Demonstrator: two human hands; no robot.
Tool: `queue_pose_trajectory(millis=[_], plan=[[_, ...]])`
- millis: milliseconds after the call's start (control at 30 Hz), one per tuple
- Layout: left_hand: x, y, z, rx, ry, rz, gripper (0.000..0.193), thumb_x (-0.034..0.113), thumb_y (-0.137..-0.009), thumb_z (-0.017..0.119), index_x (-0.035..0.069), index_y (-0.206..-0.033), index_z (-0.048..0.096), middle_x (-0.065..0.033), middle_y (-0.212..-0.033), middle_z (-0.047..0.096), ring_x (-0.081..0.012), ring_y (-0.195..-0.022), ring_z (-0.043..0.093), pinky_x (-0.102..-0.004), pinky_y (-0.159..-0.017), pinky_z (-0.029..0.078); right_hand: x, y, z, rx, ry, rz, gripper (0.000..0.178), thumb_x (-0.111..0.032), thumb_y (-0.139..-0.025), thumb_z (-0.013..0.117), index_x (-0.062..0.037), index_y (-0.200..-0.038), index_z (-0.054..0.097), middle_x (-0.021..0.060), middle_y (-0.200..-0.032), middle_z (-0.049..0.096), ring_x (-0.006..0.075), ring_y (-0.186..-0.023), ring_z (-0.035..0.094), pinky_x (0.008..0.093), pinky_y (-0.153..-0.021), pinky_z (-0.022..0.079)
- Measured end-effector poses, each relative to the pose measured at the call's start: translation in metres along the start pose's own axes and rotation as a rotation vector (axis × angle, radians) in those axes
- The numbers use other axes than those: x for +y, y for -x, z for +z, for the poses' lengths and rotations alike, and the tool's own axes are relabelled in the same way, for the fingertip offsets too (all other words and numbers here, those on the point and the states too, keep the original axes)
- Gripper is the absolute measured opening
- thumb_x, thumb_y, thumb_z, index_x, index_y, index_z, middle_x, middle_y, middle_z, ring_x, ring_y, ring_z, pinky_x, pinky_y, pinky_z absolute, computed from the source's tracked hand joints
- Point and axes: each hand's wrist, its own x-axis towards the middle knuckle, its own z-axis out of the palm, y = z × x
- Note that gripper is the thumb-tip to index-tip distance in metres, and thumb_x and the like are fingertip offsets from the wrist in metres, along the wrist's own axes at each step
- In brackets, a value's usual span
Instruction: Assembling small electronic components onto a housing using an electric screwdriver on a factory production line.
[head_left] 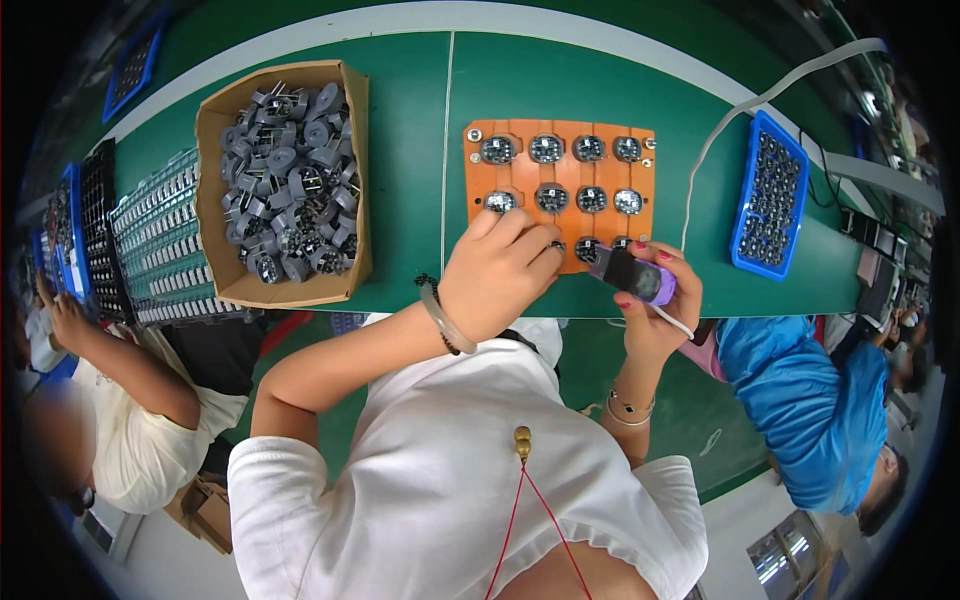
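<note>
An orange tray-like fixture lies on the green table, with rows of shiny round dark electronic parts seated in it. My left hand is over its lower left part, with bent fingers drawn together at the bottom row; they hide whatever they pinch there. In my right hand is a purple and black handheld device with a white cord. Its dark end sits over the fixture's lower right corner, close to the parts in the bottom row.
A cardboard box full of grey round parts with pins stands left. Beyond it lie clear trays of small parts. A blue tray is at right, near a white cable. Co-workers sit on both sides, one in a blue jacket.
</note>
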Motion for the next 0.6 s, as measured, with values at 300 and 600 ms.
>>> queue_pose_trajectory(millis=[300, 600], plan=[[0.013, -0.008, -0.007, 0.115, 0.181, 0.075, 0.016, 0.007, -0.067, 0.072, 0.006, -0.082, 0.065, -0.0026, -0.099, 0.062, -0.0198, -0.091, 0.057, -0.0320, -0.076, 0.041, -0.002, -0.001, 0.001, -0.126, 0.011, -0.035, 0.053, -0.020, -0.071, 0.080, -0.0014, -0.112, 0.052, 0.0172, -0.100, 0.063, 0.0277, -0.098, 0.058, 0.0360, -0.086, 0.049], [0.012, -0.015, -0.010, -0.031, 0.310, -0.068, 0.036, 0.004, -0.067, 0.072, 0.005, -0.099, 0.055, -0.0076, -0.095, 0.061, -0.0281, -0.083, 0.058, -0.0358, -0.071, 0.045, 0.002, 0.003, -0.003, 0.091, -0.039, 0.074, 0.057, -0.026, -0.070, 0.081, -0.0015, -0.112, 0.050, 0.0179, -0.100, 0.063, 0.0261, -0.097, 0.059, 0.0373, -0.086, 0.050]])
